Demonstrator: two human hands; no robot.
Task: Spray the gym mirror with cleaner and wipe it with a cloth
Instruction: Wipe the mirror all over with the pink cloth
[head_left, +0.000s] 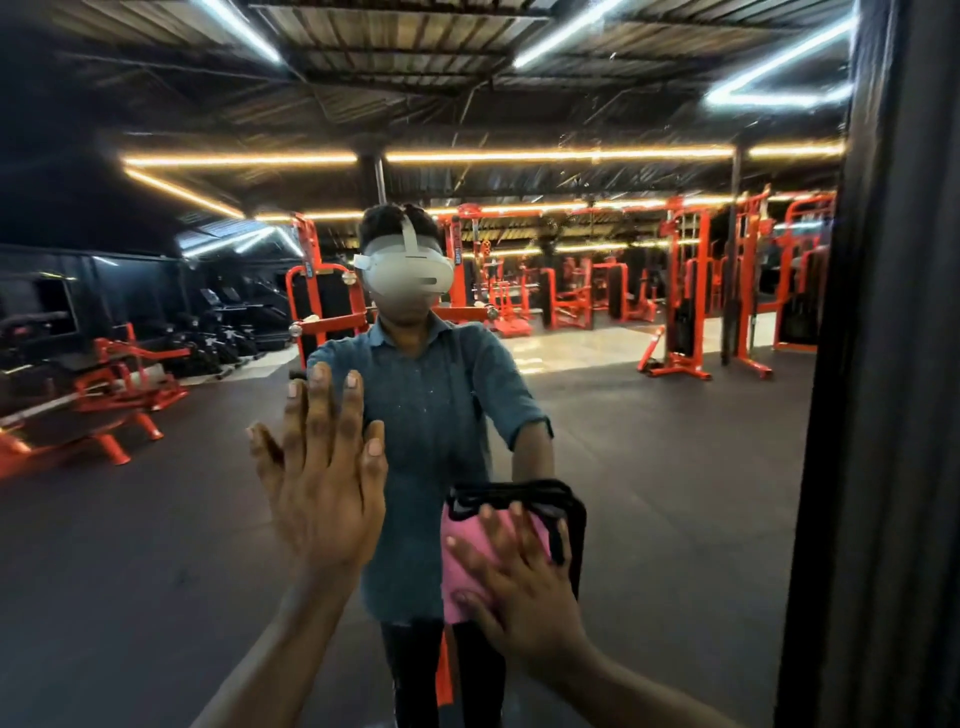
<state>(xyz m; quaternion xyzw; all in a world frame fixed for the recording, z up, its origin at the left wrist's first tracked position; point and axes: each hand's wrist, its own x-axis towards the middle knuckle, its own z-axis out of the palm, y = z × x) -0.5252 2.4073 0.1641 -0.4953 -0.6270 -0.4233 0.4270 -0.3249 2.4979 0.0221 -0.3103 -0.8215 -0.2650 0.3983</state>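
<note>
From the head view, the glossy mirror (649, 441) showed faint specks. The left hand (322, 488) lay flat, grip released, fingers straight on glass. The right hand (524, 592) pressed a soft pink cloth (470, 551) (black-edged, partly hidden) against it, low and centre.

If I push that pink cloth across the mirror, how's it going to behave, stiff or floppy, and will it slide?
The pink cloth is folded into a pad with a black edge, so it is probably soft and floppy, and light. Under the flat right hand it should slide over the smooth mirror, though a fold might bunch. The left hand lies flat against the glass.
</note>
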